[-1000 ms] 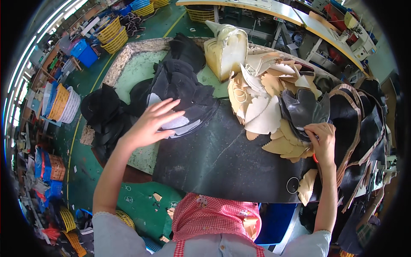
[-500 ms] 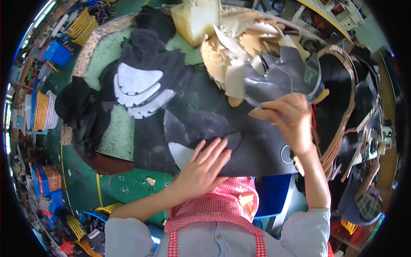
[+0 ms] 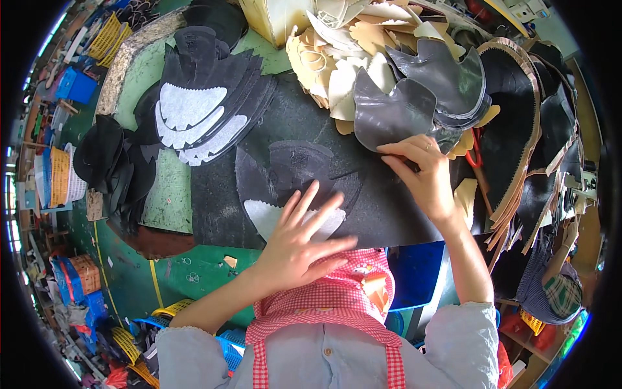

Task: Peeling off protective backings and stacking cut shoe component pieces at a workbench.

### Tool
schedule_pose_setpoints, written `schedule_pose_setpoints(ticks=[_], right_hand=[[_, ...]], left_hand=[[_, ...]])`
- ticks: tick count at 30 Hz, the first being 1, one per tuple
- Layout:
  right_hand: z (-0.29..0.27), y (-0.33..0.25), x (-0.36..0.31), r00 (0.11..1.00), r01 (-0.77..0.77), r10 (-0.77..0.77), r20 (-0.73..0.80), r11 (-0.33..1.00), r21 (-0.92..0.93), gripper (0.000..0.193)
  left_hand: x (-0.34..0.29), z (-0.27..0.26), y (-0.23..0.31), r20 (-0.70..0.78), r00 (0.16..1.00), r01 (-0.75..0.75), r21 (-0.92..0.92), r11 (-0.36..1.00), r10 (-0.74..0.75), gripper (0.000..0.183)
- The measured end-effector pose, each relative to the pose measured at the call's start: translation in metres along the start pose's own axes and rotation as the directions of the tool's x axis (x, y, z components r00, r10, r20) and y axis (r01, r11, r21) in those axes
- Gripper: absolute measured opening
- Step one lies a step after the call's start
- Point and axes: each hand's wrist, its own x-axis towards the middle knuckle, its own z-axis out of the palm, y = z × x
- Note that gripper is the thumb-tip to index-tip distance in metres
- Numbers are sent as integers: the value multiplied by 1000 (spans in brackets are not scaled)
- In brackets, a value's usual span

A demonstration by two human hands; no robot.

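Note:
My left hand [image 3: 299, 236] hovers over a dark fabric-like cut piece [image 3: 301, 162] with a white patch [image 3: 269, 217] along its near edge. Its fingers are spread and hold nothing. At the near edge of a glossy black leather piece [image 3: 395, 113], my right hand [image 3: 424, 168] has thumb and forefinger closed on the rim. That leather piece has a curved outline with pointed corners and lies on a stack of similar black leather pieces [image 3: 447, 71]. Tan and cream cut pieces [image 3: 343, 81] are heaped behind it.
Dark pieces with white patches [image 3: 191, 107] are fanned out at the left. A black mat [image 3: 214, 214] covers the near worktop. Large black panels [image 3: 505, 129] hang over the right side, beside red-handled scissors [image 3: 476, 149]. A pale block [image 3: 278, 19] stands at the back; a blue bin [image 3: 414, 279] is below.
My right hand has let go of a tan piece and taken the edge of the black leather. My left hand has lifted off the dark piece, its fingers spreading. The view has shifted slightly.

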Motion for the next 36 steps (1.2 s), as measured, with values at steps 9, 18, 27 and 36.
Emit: schedule_pose_setpoints(ticks=[9,18,27,36], right_hand=[[0,-73,-31,910,-414,275,310,633,654,12],[-8,-88,-49,923,-385,289,254,701,600,20],[-8,-89,-49,959,-282,248,134,846,453,19],[-10,-87,-33,870,-492,320,375,621,611,9]], left_hand=[[33,-15,23,-156,950,167,-479,861,-271,7],[34,-15,31,-177,934,208,-440,874,-311,10],[36,-3,34,-219,933,204,-338,919,-287,9],[35,-22,23,97,897,346,-762,548,-432,22]])
